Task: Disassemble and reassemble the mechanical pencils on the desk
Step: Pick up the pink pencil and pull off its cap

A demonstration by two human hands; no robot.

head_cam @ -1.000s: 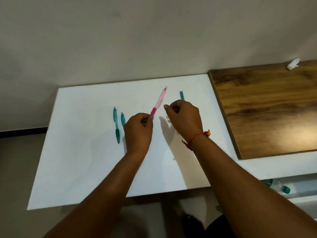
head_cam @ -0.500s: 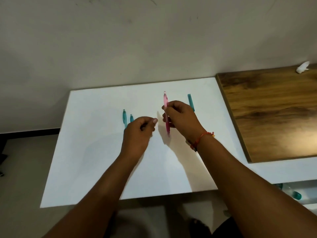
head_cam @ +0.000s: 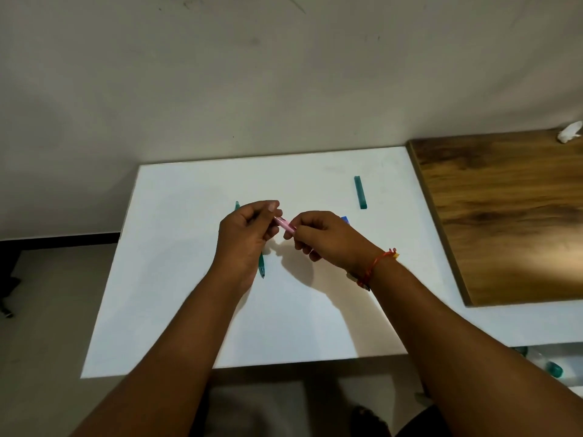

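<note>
Over the middle of the white worktop (head_cam: 176, 279), both hands meet on a pink mechanical pencil (head_cam: 285, 223). It is held off the surface, tilted, its left end higher. Left hand (head_cam: 247, 231): fingers curled, thumb and fingertips pinching the pencil's left end. Right hand (head_cam: 325, 239): thumb and forefinger pinching the right end, other fingers curled under. Only a short pink stretch shows between the two hands; the rest is hidden in the grips. A red thread bracelet (head_cam: 377, 263) sits on the right wrist.

A teal mechanical pencil (head_cam: 261, 267) lies on the worktop under the left hand, tip toward the near edge. A teal end (head_cam: 237, 205) pokes out above the same hand; cannot tell if it is the same pencil or a second one. A teal bar-shaped piece (head_cam: 360, 192) lies well apart, far right on the white surface. A small blue item (head_cam: 346, 219) peeks from behind the right hand, mostly hidden.

A wooden board (head_cam: 511, 222) lies to the right, with a crumpled white scrap (head_cam: 569, 133) at its far corner.
</note>
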